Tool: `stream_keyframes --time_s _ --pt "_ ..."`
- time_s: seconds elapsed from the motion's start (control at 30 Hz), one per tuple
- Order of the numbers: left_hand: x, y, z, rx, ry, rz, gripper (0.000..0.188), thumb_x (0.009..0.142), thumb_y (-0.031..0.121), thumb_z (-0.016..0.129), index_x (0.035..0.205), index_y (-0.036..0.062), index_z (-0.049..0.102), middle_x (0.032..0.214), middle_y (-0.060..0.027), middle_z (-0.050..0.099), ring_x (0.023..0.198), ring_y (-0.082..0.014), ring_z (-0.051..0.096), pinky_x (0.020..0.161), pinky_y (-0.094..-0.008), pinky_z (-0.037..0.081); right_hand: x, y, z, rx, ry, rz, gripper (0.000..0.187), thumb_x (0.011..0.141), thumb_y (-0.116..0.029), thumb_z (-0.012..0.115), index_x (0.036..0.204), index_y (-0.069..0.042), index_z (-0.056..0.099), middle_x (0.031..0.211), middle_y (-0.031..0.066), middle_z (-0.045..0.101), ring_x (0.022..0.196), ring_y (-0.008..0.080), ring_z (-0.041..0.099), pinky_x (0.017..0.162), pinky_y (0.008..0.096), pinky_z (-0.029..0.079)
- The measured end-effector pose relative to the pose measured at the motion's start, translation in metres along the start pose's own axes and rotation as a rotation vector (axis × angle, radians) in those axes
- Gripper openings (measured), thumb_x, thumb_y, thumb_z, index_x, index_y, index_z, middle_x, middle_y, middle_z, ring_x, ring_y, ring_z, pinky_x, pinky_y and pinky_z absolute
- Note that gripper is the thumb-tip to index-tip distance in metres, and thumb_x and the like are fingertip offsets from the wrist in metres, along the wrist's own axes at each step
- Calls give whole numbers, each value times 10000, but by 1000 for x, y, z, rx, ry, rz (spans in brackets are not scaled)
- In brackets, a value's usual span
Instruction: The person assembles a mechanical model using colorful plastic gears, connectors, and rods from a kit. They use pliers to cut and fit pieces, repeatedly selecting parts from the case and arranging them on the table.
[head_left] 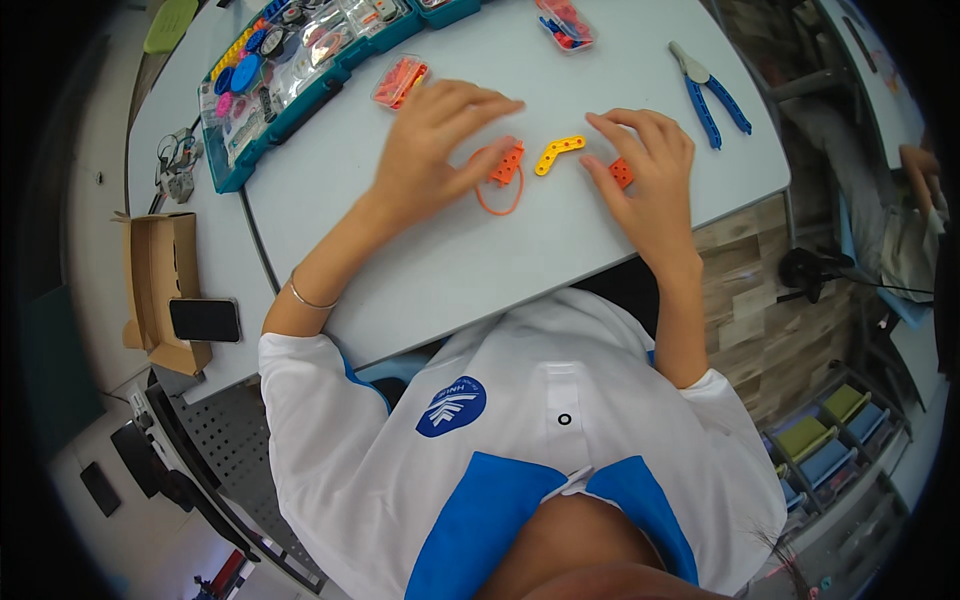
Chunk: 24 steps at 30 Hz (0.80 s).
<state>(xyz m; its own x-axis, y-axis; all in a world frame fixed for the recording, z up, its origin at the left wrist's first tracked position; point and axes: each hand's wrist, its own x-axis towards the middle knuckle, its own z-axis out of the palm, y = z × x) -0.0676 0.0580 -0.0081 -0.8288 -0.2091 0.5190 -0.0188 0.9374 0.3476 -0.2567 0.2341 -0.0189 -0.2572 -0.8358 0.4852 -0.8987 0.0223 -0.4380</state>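
Observation:
My left hand [445, 140] hovers over the table with its fingers spread, the thumb close to an orange perforated building piece [508, 163]. An orange rubber band [500, 213] loops out below that piece. Between my two hands lies a bent yellow beam with holes [558, 152]. My right hand [645, 170] curves its fingers apart beside a small red perforated block [621, 173], which shows partly between thumb and fingers. Whether the right hand touches the block I cannot tell.
Clear boxes of small parts [401, 82] [566, 24] stand farther back. Blue-handled pliers [708, 95] lie to the right. A teal parts case [232, 178] fills the far left. Left of me are a phone [205, 320] and an open cardboard box [160, 270]. Another person sits at the far right.

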Motion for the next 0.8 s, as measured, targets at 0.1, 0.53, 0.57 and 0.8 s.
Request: stream_keyframes --time_s 0.1,0.53,0.57,0.8 --pt "1 20 23 10 -36 -45 421 787 246 800 1174 115 700 1045 -45 672 954 -218 590 812 -352 415 0 3 16 -27 -80 -41 245 831 -174 745 1061 -102 701 1085 14 630 1145 225 517 1063 475 273" --pt "-2 6 29 -1120 46 -758 336 1038 228 557 1248 -23 631 1074 -85 699 898 -100 594 814 -260 504 14 104 -8 -369 149 355 455 865 -313 761 1223 -57 646 1217 96 564 1190 251 508 1033 433 352" --pt "-1 4 28 -1121 40 -789 345 1040 239 552 1252 -22 629 1073 -87 699 897 -96 592 807 -255 502 17 103 -8 -322 109 363 461 868 -305 760 1230 -46 640 1213 102 559 1166 252 525 1005 409 393" --pt "-3 -3 31 -1187 60 -813 350 1029 271 572 1224 -11 644 1037 -84 709 870 -76 594 762 -236 504 17 15 -7 278 24 137 442 741 -120 803 1159 -42 680 1077 75 584 845 190 601 722 297 517"
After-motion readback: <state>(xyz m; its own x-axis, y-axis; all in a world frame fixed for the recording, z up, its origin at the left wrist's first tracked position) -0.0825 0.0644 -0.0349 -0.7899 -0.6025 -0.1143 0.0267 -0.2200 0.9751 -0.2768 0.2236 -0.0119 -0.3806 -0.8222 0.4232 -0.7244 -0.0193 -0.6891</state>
